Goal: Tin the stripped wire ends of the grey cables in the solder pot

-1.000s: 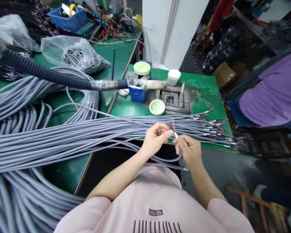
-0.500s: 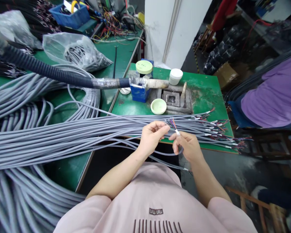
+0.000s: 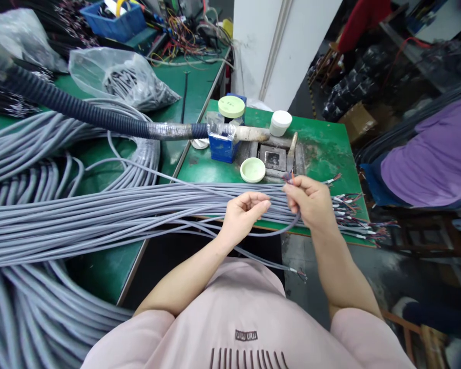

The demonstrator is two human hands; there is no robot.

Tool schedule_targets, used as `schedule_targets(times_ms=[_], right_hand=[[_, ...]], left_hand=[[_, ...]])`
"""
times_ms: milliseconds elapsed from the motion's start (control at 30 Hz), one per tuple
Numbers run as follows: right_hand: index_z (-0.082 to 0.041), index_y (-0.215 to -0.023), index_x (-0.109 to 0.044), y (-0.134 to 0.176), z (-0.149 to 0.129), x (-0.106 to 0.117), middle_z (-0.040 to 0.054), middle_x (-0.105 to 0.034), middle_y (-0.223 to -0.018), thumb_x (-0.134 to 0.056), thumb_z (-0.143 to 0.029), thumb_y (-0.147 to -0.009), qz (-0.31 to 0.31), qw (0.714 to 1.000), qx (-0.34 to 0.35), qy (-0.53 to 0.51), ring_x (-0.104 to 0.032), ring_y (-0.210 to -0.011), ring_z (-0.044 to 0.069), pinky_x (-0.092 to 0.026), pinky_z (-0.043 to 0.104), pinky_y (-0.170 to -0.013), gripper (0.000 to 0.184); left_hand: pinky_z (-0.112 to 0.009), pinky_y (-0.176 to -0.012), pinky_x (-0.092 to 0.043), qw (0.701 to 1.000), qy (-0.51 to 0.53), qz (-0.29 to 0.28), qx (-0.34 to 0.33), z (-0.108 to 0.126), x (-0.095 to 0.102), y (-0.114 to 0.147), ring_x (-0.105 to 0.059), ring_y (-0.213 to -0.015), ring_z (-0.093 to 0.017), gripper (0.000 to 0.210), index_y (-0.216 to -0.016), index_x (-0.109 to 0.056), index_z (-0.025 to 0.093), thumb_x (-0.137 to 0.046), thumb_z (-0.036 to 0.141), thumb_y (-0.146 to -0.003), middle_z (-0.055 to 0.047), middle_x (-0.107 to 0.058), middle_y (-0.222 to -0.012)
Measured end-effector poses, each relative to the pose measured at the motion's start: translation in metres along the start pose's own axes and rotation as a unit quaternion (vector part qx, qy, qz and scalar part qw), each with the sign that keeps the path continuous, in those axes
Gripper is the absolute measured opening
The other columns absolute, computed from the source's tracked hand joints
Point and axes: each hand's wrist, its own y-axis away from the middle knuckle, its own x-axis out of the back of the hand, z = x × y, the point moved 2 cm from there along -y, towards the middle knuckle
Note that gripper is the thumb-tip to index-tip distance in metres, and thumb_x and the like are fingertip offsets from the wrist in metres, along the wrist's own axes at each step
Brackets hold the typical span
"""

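My right hand (image 3: 311, 202) pinches the end of a grey cable (image 3: 282, 231), which loops down below the fingers. Coloured wires (image 3: 291, 178) poke up past the fingertips, close to the near edge of a square metal pot (image 3: 272, 158); the fingers hide the cable's sleeve. To the left, my left hand (image 3: 242, 215) hovers over a bundle of grey cables (image 3: 138, 207), its fingers curved, thumb and forefinger slightly apart with nothing visible between them. Bare coloured wire ends (image 3: 353, 205) of the bundle fan out at the right.
A ribbed hose (image 3: 111, 115) reaches over a blue box (image 3: 222, 147) towards the pot. Around it stand a pale green dish (image 3: 252, 170), a white tub (image 3: 280, 123) and a flat tool with a handle (image 3: 293, 148). A person in purple (image 3: 432, 148) is at the right.
My right hand has moved up and forward with the cable, bringing its wires towards the pot. The wires have left my left hand's fingertips; that hand has barely moved.
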Motion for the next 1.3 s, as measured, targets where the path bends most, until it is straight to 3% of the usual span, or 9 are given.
schedule_targets(times_ms=[200, 467, 567, 667, 800, 1000, 1133, 1300], right_hand=[[-0.018, -0.059, -0.054, -0.043, 0.006, 0.028, -0.0074, -0.045, -0.040, -0.075, -0.033, -0.064, 0.011, 0.996, -0.062, -0.055, -0.038, -0.029, 0.006, -0.027, 0.018, -0.031, 0.026], [-0.018, -0.062, -0.051, -0.068, 0.015, 0.031, -0.0082, -0.044, -0.041, -0.079, -0.036, -0.062, -0.004, 0.994, -0.093, -0.055, -0.037, -0.029, 0.005, -0.028, 0.017, -0.031, 0.034], [-0.018, -0.059, -0.051, -0.079, 0.019, 0.032, -0.0067, -0.047, -0.042, -0.078, -0.038, -0.064, 0.014, 0.996, -0.082, -0.005, -0.039, -0.029, 0.006, -0.027, 0.018, -0.030, 0.034], [-0.018, -0.056, -0.051, -0.095, 0.025, 0.035, -0.0042, -0.050, -0.043, -0.071, -0.033, -0.069, 0.053, 0.991, -0.052, 0.110, -0.044, -0.030, 0.008, -0.027, 0.019, -0.030, 0.028], [-0.018, -0.055, -0.051, -0.120, 0.038, 0.039, -0.0032, -0.050, -0.043, -0.059, -0.023, -0.075, 0.079, 0.952, -0.036, 0.293, -0.047, -0.035, 0.011, -0.033, 0.021, -0.038, 0.022], [-0.016, -0.058, -0.062, -0.151, 0.054, 0.036, 0.0040, -0.061, -0.058, -0.060, -0.021, -0.076, 0.056, 0.836, -0.006, 0.546, -0.062, -0.064, 0.021, -0.046, 0.030, -0.063, 0.018], [-0.015, -0.075, -0.072, -0.160, 0.058, 0.030, 0.0095, -0.069, -0.075, -0.059, -0.024, -0.079, 0.028, 0.786, -0.021, 0.617, -0.065, -0.078, 0.026, -0.047, 0.033, -0.072, 0.016], [-0.015, -0.086, -0.075, -0.164, 0.065, 0.026, 0.0121, -0.072, -0.088, -0.057, -0.027, -0.082, 0.005, 0.760, -0.040, 0.649, -0.065, -0.087, 0.027, -0.047, 0.034, -0.078, 0.022]], left_hand=[[-0.018, -0.050, -0.042, 0.999, -0.044, 0.016, -0.006, -0.006, 0.017, -0.001, -0.049, -0.052, -0.007, 0.030, -0.077, -0.071, 0.014, -0.081, 0.037, -0.062, 0.000, -0.060, -0.059], [-0.018, -0.051, -0.043, 0.998, -0.064, 0.019, -0.001, -0.012, 0.031, -0.006, -0.050, -0.053, -0.007, 0.025, -0.078, -0.073, 0.014, -0.079, 0.035, -0.065, 0.000, -0.060, -0.060], [-0.018, -0.050, -0.043, 0.997, -0.068, 0.023, 0.002, -0.011, 0.034, -0.008, -0.050, -0.052, -0.007, 0.025, -0.077, -0.073, 0.015, -0.079, 0.036, -0.066, -0.001, -0.060, -0.060], [-0.018, -0.051, -0.043, 0.997, -0.066, 0.028, 0.008, -0.011, 0.035, -0.010, -0.051, -0.053, -0.007, 0.024, -0.077, -0.073, 0.015, -0.080, 0.035, -0.065, -0.001, -0.061, -0.060], [-0.018, -0.051, -0.044, 0.998, -0.057, 0.035, 0.017, -0.008, 0.036, -0.012, -0.051, -0.053, -0.007, 0.025, -0.074, -0.073, 0.015, -0.081, 0.035, -0.062, -0.001, -0.061, -0.059], [-0.018, -0.051, -0.044, 0.998, -0.041, 0.036, 0.023, -0.007, 0.038, -0.014, -0.051, -0.053, -0.007, 0.026, -0.073, -0.072, 0.015, -0.082, 0.036, -0.061, -0.001, -0.061, -0.059], [-0.018, -0.050, -0.043, 0.998, -0.041, 0.038, 0.026, -0.008, 0.042, -0.015, -0.051, -0.052, -0.007, 0.027, -0.074, -0.072, 0.014, -0.081, 0.036, -0.062, -0.001, -0.061, -0.058], [-0.017, -0.050, -0.041, 0.997, -0.050, 0.042, 0.027, -0.009, 0.046, -0.015, -0.049, -0.051, -0.006, 0.024, -0.074, -0.072, 0.014, -0.079, 0.034, -0.063, 0.001, -0.059, -0.057]])
